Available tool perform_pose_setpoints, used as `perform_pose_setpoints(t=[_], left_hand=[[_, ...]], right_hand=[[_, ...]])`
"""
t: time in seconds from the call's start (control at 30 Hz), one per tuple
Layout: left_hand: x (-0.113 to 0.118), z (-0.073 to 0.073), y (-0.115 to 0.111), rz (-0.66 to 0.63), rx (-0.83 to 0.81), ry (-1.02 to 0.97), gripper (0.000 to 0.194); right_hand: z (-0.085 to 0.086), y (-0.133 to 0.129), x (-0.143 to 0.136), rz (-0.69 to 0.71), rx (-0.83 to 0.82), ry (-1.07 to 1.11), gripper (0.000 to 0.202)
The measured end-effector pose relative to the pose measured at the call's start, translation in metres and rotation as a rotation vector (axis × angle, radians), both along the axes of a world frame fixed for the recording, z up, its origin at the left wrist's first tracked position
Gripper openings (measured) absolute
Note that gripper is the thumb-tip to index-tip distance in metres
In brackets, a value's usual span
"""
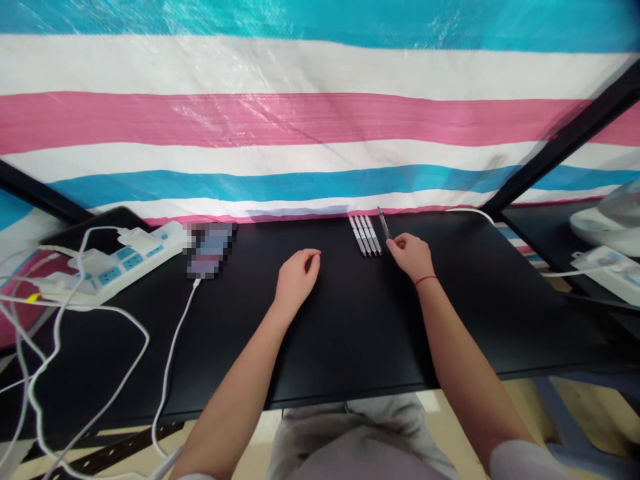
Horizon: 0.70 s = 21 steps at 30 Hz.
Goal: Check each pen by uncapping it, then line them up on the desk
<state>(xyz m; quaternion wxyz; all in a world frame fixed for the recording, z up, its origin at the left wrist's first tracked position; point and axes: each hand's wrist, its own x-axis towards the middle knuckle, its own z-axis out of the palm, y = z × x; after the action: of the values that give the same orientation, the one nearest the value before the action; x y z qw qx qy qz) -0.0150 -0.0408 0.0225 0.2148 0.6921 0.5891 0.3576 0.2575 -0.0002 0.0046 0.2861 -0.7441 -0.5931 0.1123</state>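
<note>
My right hand (411,255) is closed on the lower end of a dark, see-through pen (383,221), thumb and fingertips pinched together. The pen slants away from me, its far end close to the back edge of the black table (345,327). Just left of it lies a row of several white and grey pens (365,235), side by side and almost parallel. My left hand (297,279) rests on the tabletop to the left of the row, apart from the pens. Its fingers curl loosely, with a gap between thumb and forefinger, and I see nothing in it.
A phone (213,250), partly blurred, lies at the left with a white cable (175,333) plugged in. Beyond it stands a white power strip (125,263) amid tangled cords. Striped sheeting (320,120) hangs behind the table. Another power strip (613,270) is at the right.
</note>
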Motion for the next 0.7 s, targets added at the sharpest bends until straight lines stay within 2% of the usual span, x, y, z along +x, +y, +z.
perform_pose_setpoints(t=[0.1, 0.23, 0.37, 0.7], left_hand=[[-0.012, 0.003, 0.002, 0.082, 0.036, 0.262, 0.023], [-0.022, 0.008, 0.001, 0.134, -0.182, 0.434, 0.032], [-0.026, 0.010, -0.002, 0.113, -0.298, 0.501, 0.038], [-0.027, 0.004, 0.003, 0.077, -0.246, 0.544, 0.026]], right_hand=[[-0.005, 0.003, 0.003, -0.010, -0.081, -0.070, 0.023], [-0.006, 0.003, -0.003, 0.009, -0.096, -0.091, 0.025], [-0.005, 0.001, -0.007, 0.041, -0.099, -0.092, 0.026], [-0.004, 0.000, -0.006, 0.069, -0.079, -0.081, 0.025]])
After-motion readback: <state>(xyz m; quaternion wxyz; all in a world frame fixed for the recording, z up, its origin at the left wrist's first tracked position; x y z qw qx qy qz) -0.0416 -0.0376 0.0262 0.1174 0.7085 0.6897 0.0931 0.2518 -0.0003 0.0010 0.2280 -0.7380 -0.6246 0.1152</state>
